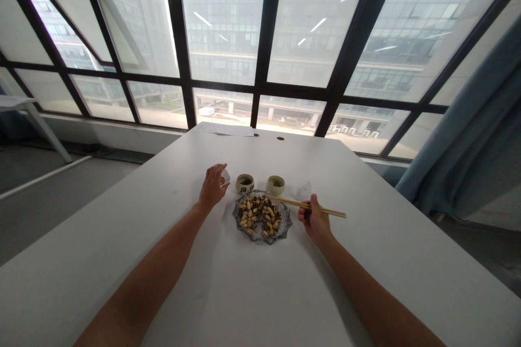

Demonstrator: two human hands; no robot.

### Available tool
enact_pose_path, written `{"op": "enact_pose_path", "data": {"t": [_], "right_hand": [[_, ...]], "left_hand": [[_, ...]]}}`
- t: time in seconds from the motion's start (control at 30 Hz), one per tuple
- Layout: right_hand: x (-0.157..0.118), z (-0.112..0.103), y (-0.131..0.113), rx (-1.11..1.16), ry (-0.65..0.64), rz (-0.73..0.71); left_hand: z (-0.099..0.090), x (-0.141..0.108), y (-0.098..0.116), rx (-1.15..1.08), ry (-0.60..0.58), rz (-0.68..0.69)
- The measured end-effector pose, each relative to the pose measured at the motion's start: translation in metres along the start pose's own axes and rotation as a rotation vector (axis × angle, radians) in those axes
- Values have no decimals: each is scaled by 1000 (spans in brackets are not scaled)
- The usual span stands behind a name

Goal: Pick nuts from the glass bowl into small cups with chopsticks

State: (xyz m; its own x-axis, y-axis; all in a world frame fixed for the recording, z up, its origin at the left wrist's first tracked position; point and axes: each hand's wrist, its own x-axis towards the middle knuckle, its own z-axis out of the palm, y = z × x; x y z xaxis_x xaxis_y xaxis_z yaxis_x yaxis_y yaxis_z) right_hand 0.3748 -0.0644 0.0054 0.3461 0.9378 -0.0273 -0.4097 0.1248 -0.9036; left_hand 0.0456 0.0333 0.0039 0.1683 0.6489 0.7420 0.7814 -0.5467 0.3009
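My right hand [315,220] is closed round a pair of wooden chopsticks [334,212], whose tips reach left over a scalloped glass plate [287,229]. Nuts in their shells [248,217], mixed with darker pieces that look like seeds, lie on that plate. My left hand [213,187] grips a small clear plastic cup [226,176] by its side, left of the plate; a few brownish bits show inside it. Just behind the plate stand two small greenish ceramic cups, a left cup [245,184] with dark characters on it and a plain right cup [275,185].
Another clear plastic container [302,190] is on the white table [252,293] beyond my right hand. Papers [226,129] and a small brown disc [280,139] lie at the far edge. Windows rise behind the table, and a blue curtain [468,119] hangs at right.
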Motion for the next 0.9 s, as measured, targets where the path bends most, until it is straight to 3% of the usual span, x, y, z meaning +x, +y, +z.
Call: {"op": "enact_pose_path", "data": {"t": [0.1,0.2,0.47,0.53,0.63,0.7,0.9], "right_hand": [[0,1,0,18,13,-11],[0,1,0,8,6,-25],[7,-3,-8,25,42,-86],[12,-7,-14,7,46,-134],[19,-14,-24,3,85,-215],[23,-20,-30,6,129,-268],[28,-32,-39,-3,195,-357]], "left_hand": [[-1,0,4,-25,-15,74],[-1,0,5,-12,-18,40],[-8,4,-6,187,-45,-311],[-10,9,0,218,-40,-315],[-2,23,23,145,-48,-214],[11,34,47,46,-131,-115],[71,70,104,-69,-578,3]]}}
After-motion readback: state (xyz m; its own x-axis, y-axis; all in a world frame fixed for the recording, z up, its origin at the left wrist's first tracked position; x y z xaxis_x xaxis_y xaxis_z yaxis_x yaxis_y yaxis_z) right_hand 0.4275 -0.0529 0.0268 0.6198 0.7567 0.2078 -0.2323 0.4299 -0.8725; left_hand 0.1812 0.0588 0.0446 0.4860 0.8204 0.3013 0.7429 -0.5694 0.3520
